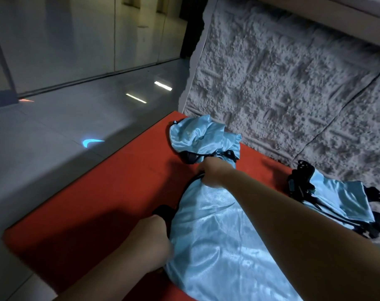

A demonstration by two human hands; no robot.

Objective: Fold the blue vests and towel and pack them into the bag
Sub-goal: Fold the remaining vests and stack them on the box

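A shiny light-blue vest (224, 242) with black trim lies spread on the red mat (110, 192) in front of me. My right hand (213, 173) grips its far black-edged end. My left hand (152, 237) grips its near left edge by the black strap. A crumpled blue vest (197, 135) lies just beyond my right hand. At the right, a folded stack of blue vests (339, 200) with black straps rests against the wall. No bag or towel is visible.
A rough grey textured wall (282, 72) rises along the mat's right side. Glossy grey floor tiles (65, 118) lie to the left of the mat, with light reflections on them.
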